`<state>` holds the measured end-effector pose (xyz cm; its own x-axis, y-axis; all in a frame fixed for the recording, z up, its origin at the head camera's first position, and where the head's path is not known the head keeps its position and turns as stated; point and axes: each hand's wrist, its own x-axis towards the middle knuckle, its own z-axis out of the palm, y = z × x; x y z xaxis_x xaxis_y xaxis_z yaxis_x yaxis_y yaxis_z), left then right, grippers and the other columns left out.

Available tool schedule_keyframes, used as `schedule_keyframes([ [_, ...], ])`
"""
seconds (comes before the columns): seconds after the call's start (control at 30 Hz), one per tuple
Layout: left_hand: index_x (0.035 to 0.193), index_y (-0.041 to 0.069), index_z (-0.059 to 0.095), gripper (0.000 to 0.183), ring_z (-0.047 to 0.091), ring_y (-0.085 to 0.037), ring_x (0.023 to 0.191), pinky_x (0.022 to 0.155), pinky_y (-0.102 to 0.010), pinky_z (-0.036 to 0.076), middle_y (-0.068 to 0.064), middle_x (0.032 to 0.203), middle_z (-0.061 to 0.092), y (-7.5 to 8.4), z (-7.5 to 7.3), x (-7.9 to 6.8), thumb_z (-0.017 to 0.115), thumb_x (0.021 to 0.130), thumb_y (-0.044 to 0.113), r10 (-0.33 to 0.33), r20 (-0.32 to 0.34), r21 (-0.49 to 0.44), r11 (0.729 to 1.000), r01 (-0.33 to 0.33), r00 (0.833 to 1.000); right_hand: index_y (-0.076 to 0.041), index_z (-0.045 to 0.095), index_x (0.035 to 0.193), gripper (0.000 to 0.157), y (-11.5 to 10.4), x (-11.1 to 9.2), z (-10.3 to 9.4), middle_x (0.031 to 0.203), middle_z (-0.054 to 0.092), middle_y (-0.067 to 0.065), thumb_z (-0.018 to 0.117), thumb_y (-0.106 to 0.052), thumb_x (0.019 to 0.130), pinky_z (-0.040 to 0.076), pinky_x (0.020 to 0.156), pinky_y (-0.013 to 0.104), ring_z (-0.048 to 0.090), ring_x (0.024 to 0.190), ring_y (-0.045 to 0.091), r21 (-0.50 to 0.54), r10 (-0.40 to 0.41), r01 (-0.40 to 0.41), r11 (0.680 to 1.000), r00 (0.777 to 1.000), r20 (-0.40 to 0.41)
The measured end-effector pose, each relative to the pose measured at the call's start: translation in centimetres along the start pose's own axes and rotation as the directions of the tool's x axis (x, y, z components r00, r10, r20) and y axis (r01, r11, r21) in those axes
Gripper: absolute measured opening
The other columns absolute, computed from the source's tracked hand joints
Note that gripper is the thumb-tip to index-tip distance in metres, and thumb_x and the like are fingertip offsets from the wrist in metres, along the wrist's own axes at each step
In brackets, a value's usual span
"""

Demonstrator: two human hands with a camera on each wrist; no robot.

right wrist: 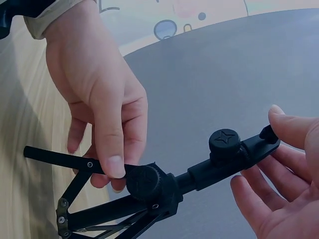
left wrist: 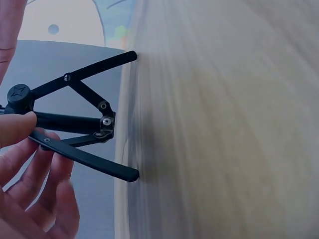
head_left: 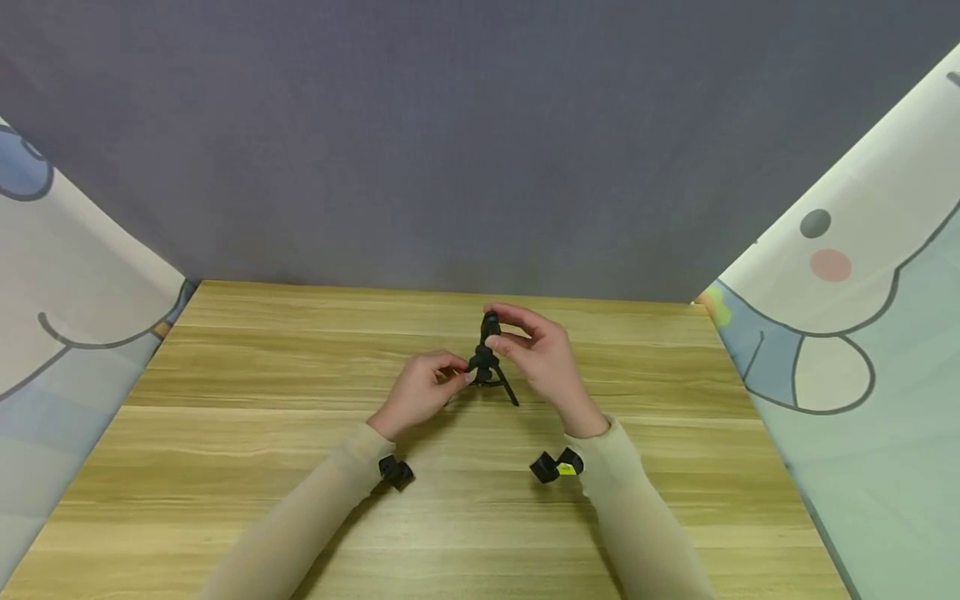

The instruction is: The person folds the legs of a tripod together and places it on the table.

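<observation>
A small black tripod (head_left: 484, 360) stands with its legs spread, near the middle of the wooden table. My left hand (head_left: 427, 387) pinches the top of one leg (right wrist: 52, 158) between thumb and fingers, close to the hub knob (right wrist: 143, 183). My right hand (head_left: 546, 354) grips the upper end of the tripod, thumb on one side and fingers on the other. In the right wrist view a second round knob (right wrist: 224, 143) sits on the upper column. Two legs and their hinged braces show in the left wrist view, leg tips (left wrist: 130, 174) at the table surface.
The wooden table (head_left: 225, 467) reaches back to a grey panel (head_left: 450, 150). Printed cartoon cloths (head_left: 847, 250) hang at both sides. A small black camera (head_left: 396, 472) is strapped at the left wrist and another black camera (head_left: 555, 465) at the right.
</observation>
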<state>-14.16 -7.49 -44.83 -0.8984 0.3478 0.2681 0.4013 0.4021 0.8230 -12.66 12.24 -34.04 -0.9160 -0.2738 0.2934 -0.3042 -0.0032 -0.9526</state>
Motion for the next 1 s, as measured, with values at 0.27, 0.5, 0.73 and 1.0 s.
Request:
schedule_keyframes([
  [0.27, 0.091, 0.011, 0.073, 0.009, 0.059, -0.005, 0.073, 0.063, -0.026, 0.049, 0.006, 0.086, 0.065, 0.7, 0.6, -0.1, 0.071, 0.084, 0.016, -0.009, -0.077, 0.077, 0.997, 0.015, 0.997, 0.008, 0.056, 0.123, 0.040, -0.2, 0.0, 0.1, 0.125, 0.056, 0.022, 0.065, 0.003, 0.084, 0.052, 0.083, 0.032, 0.056, 0.112, 0.024, -0.023, 0.008, -0.008, 1.000, 1.000, -0.010],
  [0.5, 0.090, 0.010, 0.073, 0.008, 0.057, -0.006, 0.069, 0.059, -0.026, 0.048, 0.008, 0.080, 0.061, 1.4, 0.8, -0.4, 0.072, 0.083, 0.014, -0.021, -0.128, 0.114, 0.993, 0.036, 0.992, 0.001, 0.061, 0.121, 0.038, 1.0, 0.1, -0.1, 0.121, 0.060, 0.013, 0.068, -0.001, 0.084, 0.052, 0.081, 0.032, 0.056, 0.111, 0.022, -0.057, -0.001, -0.001, 0.998, 1.000, -0.026],
  [0.73, 0.088, 0.011, 0.072, 0.006, 0.053, -0.007, 0.069, 0.060, -0.026, 0.047, 0.002, 0.085, 0.055, 2.0, 1.3, -0.6, 0.073, 0.082, 0.010, -0.015, -0.205, 0.120, 0.992, 0.041, 0.979, 0.008, 0.059, 0.119, 0.035, -1.0, -0.2, 0.6, 0.119, 0.060, 0.018, 0.065, 0.003, 0.084, 0.052, 0.080, 0.029, 0.056, 0.110, 0.024, -0.110, 0.027, -0.033, 0.993, 0.998, -0.056],
  [1.0, 0.087, 0.009, 0.071, 0.005, 0.052, -0.006, 0.071, 0.057, -0.024, 0.045, 0.000, 0.088, 0.047, 2.4, 1.9, -0.9, 0.073, 0.082, 0.009, -0.042, -0.285, 0.061, 0.996, 0.062, 0.958, 0.006, 0.060, 0.116, 0.033, -1.4, -0.2, 1.0, 0.117, 0.061, 0.017, 0.065, 0.003, 0.084, 0.053, 0.079, 0.029, 0.057, 0.108, 0.025, -0.143, 0.020, -0.030, 0.989, 0.997, -0.073],
])
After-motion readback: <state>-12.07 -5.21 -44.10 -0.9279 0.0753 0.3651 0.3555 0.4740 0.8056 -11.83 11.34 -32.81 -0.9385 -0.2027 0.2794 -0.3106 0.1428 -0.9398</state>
